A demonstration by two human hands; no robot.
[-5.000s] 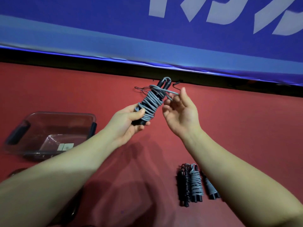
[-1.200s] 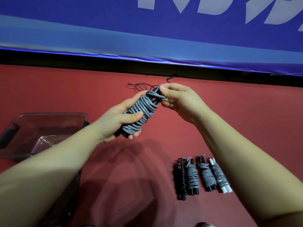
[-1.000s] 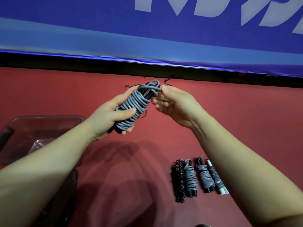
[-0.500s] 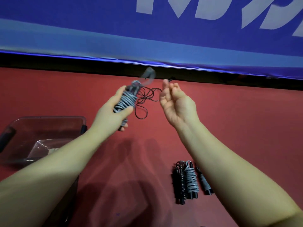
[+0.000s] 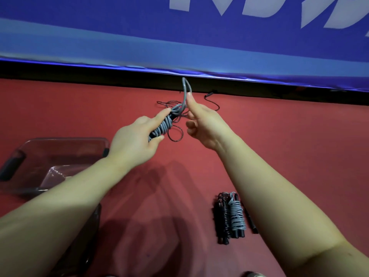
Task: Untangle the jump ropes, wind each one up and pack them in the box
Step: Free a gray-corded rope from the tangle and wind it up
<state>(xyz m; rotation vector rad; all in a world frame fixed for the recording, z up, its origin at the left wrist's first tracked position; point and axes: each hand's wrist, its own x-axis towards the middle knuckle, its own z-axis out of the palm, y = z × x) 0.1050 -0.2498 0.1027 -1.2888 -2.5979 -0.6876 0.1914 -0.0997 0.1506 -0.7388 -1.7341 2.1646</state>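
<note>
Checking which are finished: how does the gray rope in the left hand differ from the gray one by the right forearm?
The held gray rope is in the air, gripped by the left hand; the lying gray rope rests on the red surface. The held one has a loose loop sticking up; the lying one is fully wound. Both are gray cord coiled into a bundle.

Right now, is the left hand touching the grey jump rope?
Touching. The head view shows the left hand gripping the wound grey jump rope, thumb and fingers round its coils.
</note>
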